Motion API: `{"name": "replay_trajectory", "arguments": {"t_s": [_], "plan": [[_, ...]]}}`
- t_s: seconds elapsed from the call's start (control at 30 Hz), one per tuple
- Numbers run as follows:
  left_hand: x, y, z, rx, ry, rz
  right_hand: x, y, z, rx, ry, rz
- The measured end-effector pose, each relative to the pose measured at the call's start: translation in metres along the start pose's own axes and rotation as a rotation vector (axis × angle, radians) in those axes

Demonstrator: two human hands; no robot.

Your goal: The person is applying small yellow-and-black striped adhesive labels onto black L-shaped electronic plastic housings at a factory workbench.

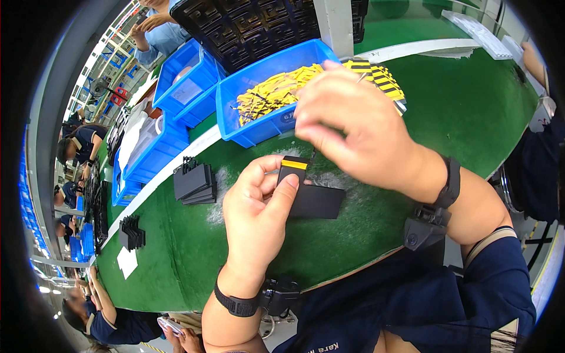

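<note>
My left hand (259, 206) pinches a small black flat block (290, 175) with a yellow strip (293, 165) across its upper end; the thumb presses on its face. Just right of those fingers, a black rectangular plate (321, 202) lies on the green table, partly covered by the hand. My right hand (353, 115) is raised over the near right corner of a blue bin (250, 136) full of yellow and black strips (276, 91). Its fingers are smeared by motion, and whether they hold anything cannot be made out.
Left of my left hand stands a stack of black plates (195, 183), with smaller black pieces (132, 233) and white paper (126, 262) farther left. Yellow-and-black striped sheets (385, 82) lie behind my right hand. More blue bins (158, 147) line the left. Other people sit nearby.
</note>
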State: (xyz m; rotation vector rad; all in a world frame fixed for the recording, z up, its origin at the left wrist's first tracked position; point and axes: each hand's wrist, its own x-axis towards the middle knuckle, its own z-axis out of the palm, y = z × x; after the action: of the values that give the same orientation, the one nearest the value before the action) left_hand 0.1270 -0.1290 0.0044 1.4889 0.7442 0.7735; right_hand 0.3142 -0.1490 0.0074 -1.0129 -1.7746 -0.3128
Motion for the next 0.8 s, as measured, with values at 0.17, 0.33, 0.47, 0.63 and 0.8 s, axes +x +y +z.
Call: {"name": "replay_trajectory", "arguments": {"t_s": [0.17, 0.33, 0.47, 0.63, 0.8], "plan": [[0.004, -0.004, -0.005, -0.136, 0.0, 0.023, -0.001, -0.018, 0.003, 0.217, 0.026, 0.041], [0.003, -0.003, -0.004, -0.28, 0.022, 0.074, -0.01, -0.026, 0.006, 0.126, -0.107, 0.11], [0.001, -0.004, 0.004, -0.028, 0.068, 0.182, -0.007, -0.017, 0.007, 0.25, -0.063, 0.175], [-0.002, 0.001, 0.006, 0.216, 0.057, 0.219, -0.005, -0.012, 0.012, 0.423, -0.092, 0.13], [0.003, -0.002, 0.003, -0.147, 0.035, 0.143, -0.004, -0.022, 0.001, 0.213, 0.013, 0.288]]}}
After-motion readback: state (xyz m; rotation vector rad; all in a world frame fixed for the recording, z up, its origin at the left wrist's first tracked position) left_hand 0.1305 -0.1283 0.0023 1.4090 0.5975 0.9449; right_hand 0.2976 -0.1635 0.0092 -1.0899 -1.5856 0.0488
